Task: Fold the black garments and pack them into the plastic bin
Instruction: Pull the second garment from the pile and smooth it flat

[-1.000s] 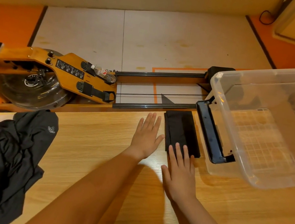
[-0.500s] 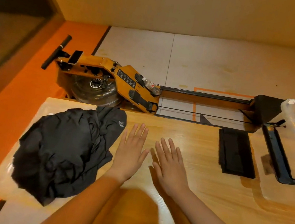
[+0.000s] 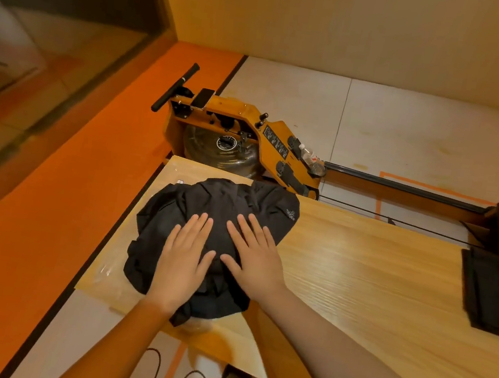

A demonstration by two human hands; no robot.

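Both hands, left hand (image 3: 182,261) and right hand (image 3: 253,258), lie flat (grip wide) on the crumpled black garment (image 3: 206,211).

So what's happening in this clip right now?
A person is working at a wooden table on black clothing. Both hands lie flat, fingers spread, on a crumpled black garment at the table's left end: the left hand on its near side, the right hand beside it. Neither hand grips the cloth. A folded black garment already lies at the right end. The bin is out of view. A wooden rowing machine stands on the floor beyond the table.
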